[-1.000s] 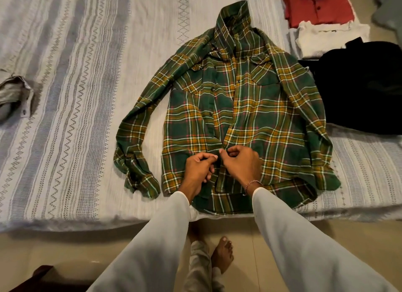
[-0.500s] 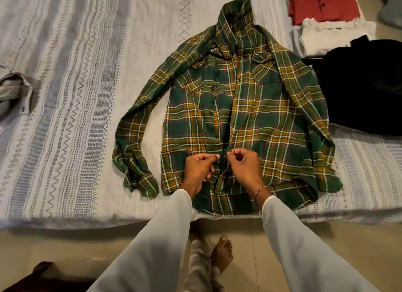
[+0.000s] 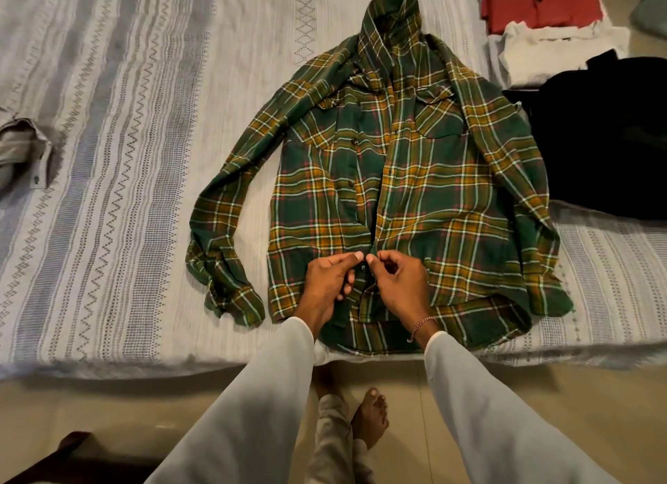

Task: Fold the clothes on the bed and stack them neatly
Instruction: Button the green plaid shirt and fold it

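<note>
Head view: both the left hand (image 3: pixel 328 285) and right hand (image 3: pixel 399 288) pinch the plaid shirt (image 3: pixel 433 194) front, spread on the bed (image 3: pixel 126 158).

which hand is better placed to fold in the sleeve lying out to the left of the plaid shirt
Left. The left hand pinches the plaid shirt at its front on that sleeve's side; the right hand would have to cross over.

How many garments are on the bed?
5: plaid shirt at centre, pinched by both hands; red shirt, white top and black garment at right; grey garment at left edge. More may lie outside the frame.
</note>
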